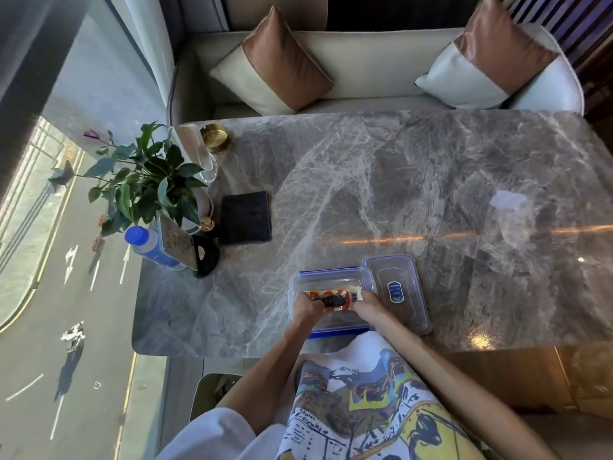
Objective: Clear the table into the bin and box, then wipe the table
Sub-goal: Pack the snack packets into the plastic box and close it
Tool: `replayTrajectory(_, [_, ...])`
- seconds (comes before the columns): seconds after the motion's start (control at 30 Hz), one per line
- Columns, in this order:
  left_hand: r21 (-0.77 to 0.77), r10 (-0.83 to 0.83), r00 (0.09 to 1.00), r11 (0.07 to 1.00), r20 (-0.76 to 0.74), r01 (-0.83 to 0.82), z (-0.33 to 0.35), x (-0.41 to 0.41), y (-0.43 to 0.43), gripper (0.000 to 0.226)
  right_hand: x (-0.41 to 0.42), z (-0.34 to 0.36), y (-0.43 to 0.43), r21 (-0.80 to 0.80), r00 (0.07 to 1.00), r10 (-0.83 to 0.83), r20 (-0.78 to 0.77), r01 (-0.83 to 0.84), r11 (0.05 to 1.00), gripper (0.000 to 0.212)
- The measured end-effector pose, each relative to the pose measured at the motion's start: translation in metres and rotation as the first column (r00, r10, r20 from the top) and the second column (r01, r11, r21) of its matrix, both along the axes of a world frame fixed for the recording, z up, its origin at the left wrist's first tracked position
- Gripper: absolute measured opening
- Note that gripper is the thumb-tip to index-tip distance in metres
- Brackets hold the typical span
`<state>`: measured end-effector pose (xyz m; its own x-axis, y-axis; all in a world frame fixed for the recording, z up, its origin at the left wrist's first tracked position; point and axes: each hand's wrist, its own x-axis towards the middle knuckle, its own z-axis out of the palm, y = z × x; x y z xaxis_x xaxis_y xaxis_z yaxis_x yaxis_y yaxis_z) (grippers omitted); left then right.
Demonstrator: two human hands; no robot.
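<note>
A clear plastic box (331,322) with blue clips sits at the near edge of the marble table (414,180). Its lid (399,292) lies flat just to its right. Both hands hold an orange and white snack packet (335,298) over the open box: my left hand (306,308) grips its left end, my right hand (370,305) grips its right end. A folded dark cloth (244,217) lies on the table to the far left.
A potted plant (146,184), a blue-capped bottle (147,245), a sign stand (179,244), a gold ashtray (215,138) and a glass (207,164) crowd the left edge. A cream sofa with two cushions (275,66) stands behind. A metal bin's rim (215,390) shows below the table's near-left corner.
</note>
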<state>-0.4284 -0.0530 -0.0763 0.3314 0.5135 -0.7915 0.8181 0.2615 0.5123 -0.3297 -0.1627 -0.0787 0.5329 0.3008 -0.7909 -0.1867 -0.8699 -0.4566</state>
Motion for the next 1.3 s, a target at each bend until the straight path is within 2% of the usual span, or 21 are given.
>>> replayTrajectory(0.23, [-0.002,0.019,0.999,1.000,0.037,-0.019,0.001,-0.006,0.001,0.015,0.000,0.002,-0.003,0.035,1.000,0.027,-0.009,-0.027,0.999,0.035])
replayTrajectory(0.37, [0.042,-0.049,0.997,0.998,0.059,0.046,0.006,-0.007,0.001,0.045,0.003,0.007,-0.004,0.037,0.997,0.080,-0.011,-0.079,0.996,0.028])
replayTrajectory(0.47, [0.222,-0.089,0.991,0.973,0.098,0.065,0.014,-0.014,0.004,0.047,0.009,0.011,-0.010,0.083,0.996,0.047,0.071,-0.053,0.995,0.034])
replayTrajectory(0.53, [0.368,-0.021,0.992,0.929,0.122,-0.025,0.021,-0.022,0.007,0.050,0.013,0.014,-0.019,0.131,0.980,-0.057,0.192,0.032,0.991,0.035])
replayTrajectory(0.6, [0.435,0.039,0.995,0.897,0.092,-0.076,0.022,-0.029,0.010,0.056,0.020,0.016,-0.032,0.136,0.962,-0.113,0.249,0.081,0.987,0.038])
replayTrajectory(0.67, [0.349,0.065,0.997,0.934,0.037,-0.074,0.024,-0.030,0.010,0.062,0.029,0.016,-0.043,0.146,0.983,-0.140,0.123,0.121,0.982,0.048])
replayTrajectory(0.73, [0.223,0.069,0.998,0.973,-0.014,-0.064,0.026,-0.027,0.008,0.057,0.036,0.014,-0.049,0.142,0.992,-0.117,-0.048,0.123,0.982,0.053])
replayTrajectory(0.8, [0.166,0.068,0.998,0.984,0.001,-0.067,0.031,-0.022,0.004,0.042,0.042,0.012,-0.052,0.171,0.974,-0.099,-0.204,0.135,0.976,0.045])
replayTrajectory(0.87, [0.161,0.102,0.995,0.982,0.012,-0.103,0.033,-0.017,0.000,0.037,0.045,0.013,-0.054,0.227,0.941,-0.064,-0.333,0.146,0.963,0.025])
replayTrajectory(0.93, [0.159,0.135,0.991,0.978,0.003,-0.134,0.036,-0.013,-0.004,0.038,0.049,0.015,-0.055,0.253,0.925,-0.013,-0.379,0.117,0.960,0.012])
replayTrajectory(1.0, [0.196,0.134,0.990,0.973,-0.038,-0.124,0.039,-0.007,-0.009,0.041,0.057,0.018,-0.057,0.249,0.925,0.006,-0.379,0.096,0.964,0.012])
replayTrajectory(1.07, [0.378,0.071,0.988,0.926,-0.133,-0.016,0.041,0.003,-0.015,0.048,0.069,0.018,-0.063,0.216,0.952,-0.034,-0.303,0.104,0.971,0.023])
replayTrajectory(1.13, [0.556,-0.047,0.976,0.816,-0.213,0.161,0.042,0.025,-0.020,0.050,0.084,0.015,-0.075,0.199,0.963,-0.154,-0.221,0.199,0.960,0.031])
replayTrajectory(1.2, [0.599,-0.190,0.955,0.746,-0.228,0.291,0.044,0.061,-0.025,0.051,0.098,0.012,-0.093,0.177,0.964,-0.225,-0.140,0.247,0.953,0.021])
replayTrajectory(1.3, [0.543,-0.441,0.863,0.675,-0.247,0.500,0.041,0.125,-0.038,0.049,0.108,-0.001,-0.125,0.025,0.979,-0.183,-0.092,0.186,0.982,0.026])
